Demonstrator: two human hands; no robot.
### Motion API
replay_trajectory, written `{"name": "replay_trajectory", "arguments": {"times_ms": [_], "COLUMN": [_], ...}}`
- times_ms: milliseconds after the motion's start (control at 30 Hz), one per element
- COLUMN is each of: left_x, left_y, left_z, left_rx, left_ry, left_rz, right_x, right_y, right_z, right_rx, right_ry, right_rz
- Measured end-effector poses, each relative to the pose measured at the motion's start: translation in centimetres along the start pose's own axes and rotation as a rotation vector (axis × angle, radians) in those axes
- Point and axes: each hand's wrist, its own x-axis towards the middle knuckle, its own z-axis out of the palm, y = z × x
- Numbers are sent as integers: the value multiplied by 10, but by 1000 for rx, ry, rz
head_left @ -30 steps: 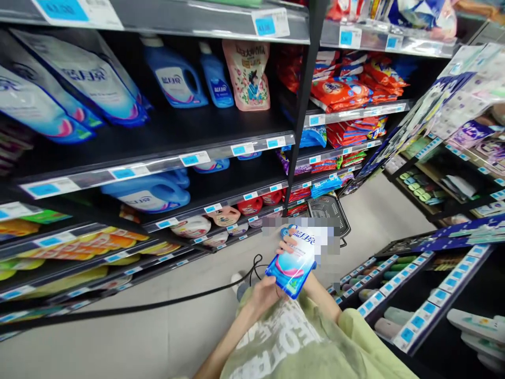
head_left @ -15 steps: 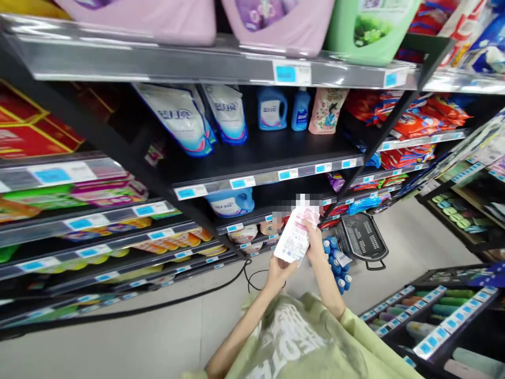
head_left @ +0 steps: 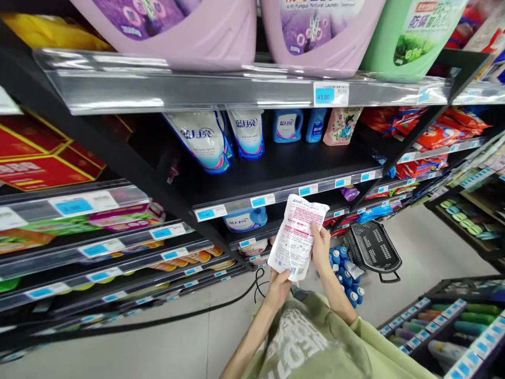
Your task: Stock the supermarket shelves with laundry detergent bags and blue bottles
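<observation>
A soft white plastic pouch with pink and dark print is held over the floor in front of the black metal shelving, its printed panel turned up toward the wearer; the left hand is partly curled about the near bottom corner, thumb on top and most fingers hidden beneath; the right hand grips the right edge, thumb over the print, though how far its other fingers curl behind I cannot tell; to hold it well, both hands should probably keep light, even pressure, since a soft pack may sag or crease; the right thumb would serve better nearer the rim, as it covers a little of the text; tilting the panel slightly might cut any glare; the pouch's contents do not show; on the shelf beyond stand white-and-blue pouches, a blue plastic jug with a looped handle, a slim blue bottle and a pink pouch with a printed figure, what is inside each being hidden; higher up are large lilac jugs and a pale green jug; on the floor a black perforated plastic basket has a cluster of blue bottles with pale caps just beside it, apparently outside its wall.
</observation>
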Motion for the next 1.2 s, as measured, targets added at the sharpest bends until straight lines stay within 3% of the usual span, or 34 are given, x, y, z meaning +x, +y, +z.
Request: {"name": "replay_trajectory", "arguments": {"times_ms": [100, 233, 400, 500, 633, 733, 833, 900, 1200], "left_x": [14, 37, 69, 80, 86, 94, 105, 112, 120], "left_y": [4, 8, 8, 6, 8, 17, 27, 32, 39], "left_z": [-1, 13, 42, 51, 52, 57, 69, 78, 99], "left_rx": [26, 49, 3, -21, -54, -76, -84, -79, -81], "left_ry": [-8, 33, 88, 75, 141, 154, 116, 96, 119], "left_rz": [32, 109, 240, 283, 275, 310, 361, 398, 387], "right_x": [16, 48, 93, 107, 115, 120, 124, 124, 121], "right_y": [1, -11, -39, -45, -45, -45, -43, -39, -36], "right_z": [9, 30, 53, 51, 38, 30, 28, 31, 49], "right_rx": [-77, -15, 47, 164, 328, 374, 351, 308, 382], "right_ry": [-13, -33, -205, -256, -283, -511, -790, -858, -562], "right_rz": [-67, -92, -125, -91, 55, 131, 116, 108, 111]}}
